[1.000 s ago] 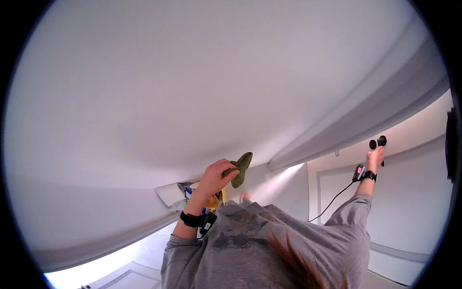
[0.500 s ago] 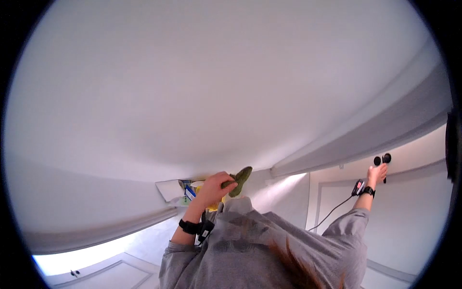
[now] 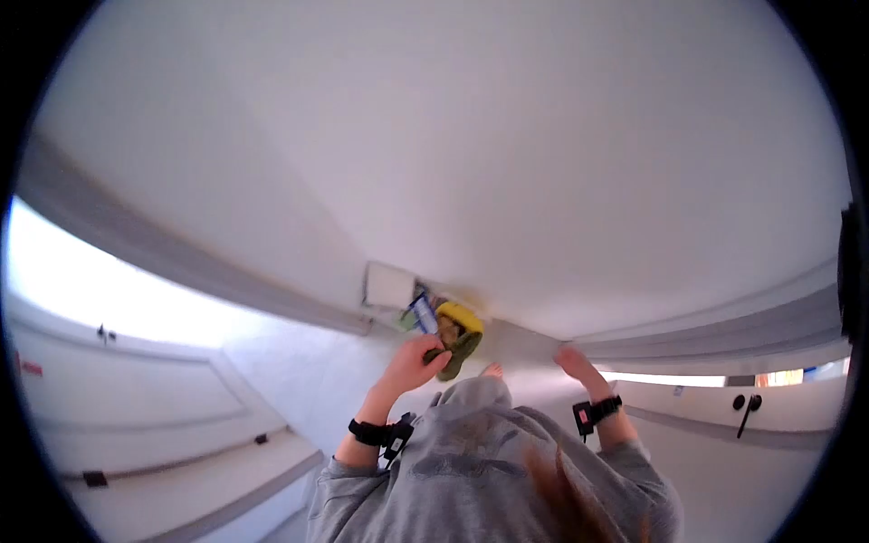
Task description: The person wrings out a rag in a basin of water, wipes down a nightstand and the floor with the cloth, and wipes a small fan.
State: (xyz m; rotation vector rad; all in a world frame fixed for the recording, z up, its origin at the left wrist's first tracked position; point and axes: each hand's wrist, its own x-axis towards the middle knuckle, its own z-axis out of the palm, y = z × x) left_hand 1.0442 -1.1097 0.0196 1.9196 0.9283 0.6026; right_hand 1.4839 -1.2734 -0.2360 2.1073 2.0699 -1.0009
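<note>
My left hand [image 3: 418, 364] is closed around what look like dark green slippers [image 3: 465, 347], held in front of my body at waist height. Below and beyond them, a white box [image 3: 390, 287] stands by the wall, with a yellow item [image 3: 460, 317] and a blue-and-white packet [image 3: 423, 312] beside it. My right hand [image 3: 574, 361] is raised near the end of the grey wall trim [image 3: 634, 351]. Its fingers are blurred and partly hidden, so their grip does not show. A black strap with a small device sits on each wrist.
On the right is a white door [image 3: 715, 427] with a black handle [image 3: 749, 414], a bright gap along its top edge. Another white door [image 3: 136, 389] with black hinges is at the left. A white wall [image 3: 507, 163] fills the view ahead.
My right hand has left the black door handle and moved left toward the wall. A bright gap now shows along that door. The view has turned; my left hand keeps the green slippers.
</note>
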